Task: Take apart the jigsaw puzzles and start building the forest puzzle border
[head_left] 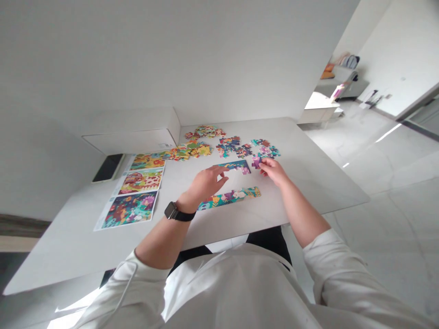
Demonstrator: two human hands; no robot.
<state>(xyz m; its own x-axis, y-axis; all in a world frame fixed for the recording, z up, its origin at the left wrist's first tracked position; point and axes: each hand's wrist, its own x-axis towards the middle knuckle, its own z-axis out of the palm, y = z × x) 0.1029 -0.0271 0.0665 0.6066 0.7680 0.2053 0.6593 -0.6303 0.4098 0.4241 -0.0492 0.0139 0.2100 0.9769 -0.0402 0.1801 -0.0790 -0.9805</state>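
Between my hands lies a joined strip of dark blue puzzle pieces (pixel 240 165), with pink parts at its right end. My left hand (pixel 207 183), below a black watch, hovers at the strip's left part with its fingers apart and nothing visible in them. My right hand (pixel 272 172) pinches a purple puzzle piece (pixel 255 161) just right of the strip. Nearer to me is a second joined strip (pixel 236 195) in teal with a white animal; my left wrist is close to its left end.
Loose pieces lie in a dark blue pile (pixel 231 147), a teal pile (pixel 265 148), a yellow pile (pixel 192 150) and a red-green pile (pixel 206 131). Picture sheets (pixel 130 209), a phone (pixel 108 167) and a white box (pixel 133 139) are at the left of the white table (pixel 318 183).
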